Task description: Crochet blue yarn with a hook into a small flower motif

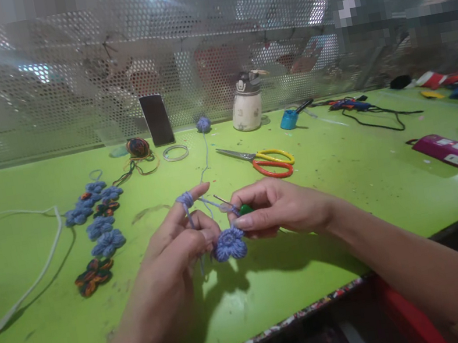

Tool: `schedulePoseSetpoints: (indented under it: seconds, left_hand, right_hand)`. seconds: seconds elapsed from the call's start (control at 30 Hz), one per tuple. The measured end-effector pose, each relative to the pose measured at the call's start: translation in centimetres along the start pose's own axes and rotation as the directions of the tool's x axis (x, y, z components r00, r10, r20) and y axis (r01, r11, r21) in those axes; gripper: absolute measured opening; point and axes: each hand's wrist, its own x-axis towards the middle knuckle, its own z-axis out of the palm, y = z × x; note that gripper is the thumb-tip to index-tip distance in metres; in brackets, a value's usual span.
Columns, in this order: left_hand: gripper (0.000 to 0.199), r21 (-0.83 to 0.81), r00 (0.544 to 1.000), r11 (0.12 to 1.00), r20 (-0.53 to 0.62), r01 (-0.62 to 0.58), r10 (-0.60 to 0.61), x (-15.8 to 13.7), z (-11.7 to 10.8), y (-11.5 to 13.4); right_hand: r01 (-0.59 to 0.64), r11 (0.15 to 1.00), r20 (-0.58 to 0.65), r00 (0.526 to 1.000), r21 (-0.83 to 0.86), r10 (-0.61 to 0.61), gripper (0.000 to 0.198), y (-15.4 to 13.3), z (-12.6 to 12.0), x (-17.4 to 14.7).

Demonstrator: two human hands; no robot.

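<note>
Between my hands hangs a blue-purple crocheted flower (229,244). My left hand (183,241) pinches its left edge with thumb and fingers, while the index finger points outward with yarn (186,200) wound round it. My right hand (269,209) grips a crochet hook (245,209) with a green handle; its thin metal tip points up and left, near the yarn. The right fingertips also touch the flower's upper edge. A strand runs back over the table to a small ball of blue-purple yarn (203,124).
Scissors (271,161) with red and yellow handles lie beyond my right hand. Finished crocheted flowers (106,243) lie at left, near a white cord (57,237). Behind stand a phone (157,120), a multicoloured yarn ball (138,147) and a white bottle (247,109). A purple packet (451,150) lies right.
</note>
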Motion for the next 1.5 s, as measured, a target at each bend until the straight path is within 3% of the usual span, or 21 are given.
schedulePoseSetpoints:
  seconds: [0.17, 0.43, 1.5]
  left_hand:
    - [0.058, -0.010, 1.000, 1.000, 0.002, 0.005, -0.005, -0.1, 0.3, 0.1]
    - [0.074, 0.024, 0.999, 0.999, 0.000, -0.042, 0.042, -0.4, 1.1, 0.6]
    - [0.061, -0.077, 1.000, 0.997, -0.029, -0.008, 0.006, -0.7, 1.1, 0.9]
  right_hand:
    - [-0.005, 1.000, -0.001, 1.000, -0.008, 0.005, 0.029, 0.0, 0.1, 0.1]
    - [-0.017, 1.000, 0.000, 1.000, -0.008, 0.017, 0.035, -0.1, 0.1, 0.0]
    - [-0.022, 0.998, -0.010, 1.000, 0.065, 0.023, 0.017, 0.2, 0.1, 0.1]
